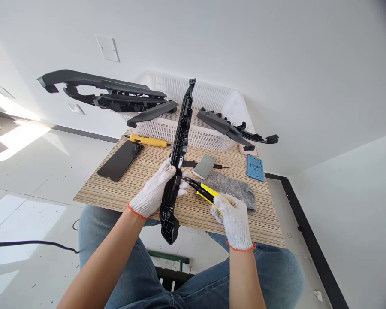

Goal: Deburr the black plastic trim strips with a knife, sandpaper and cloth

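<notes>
My left hand (154,189), in a white knitted glove, is wrapped round the middle of a long black plastic part (180,141). The part stands nearly upright in view, its ribbed side showing, its lower end past the table's front edge. In my right hand (233,216), also gloved, is a yellow and black utility knife (209,193). The knife's blade end points up and left, close to the part beside my left fingers; whether it touches cannot be made out. A grey cloth (234,186) lies under and behind the knife.
On the striped wooden table (99,189) lie a black phone (120,160), a yellow tool (149,140), a grey-green box (205,166), a dark caliper-like tool (221,166) and a blue card (255,168). Behind, a white basket (193,135) holds more black parts (131,103).
</notes>
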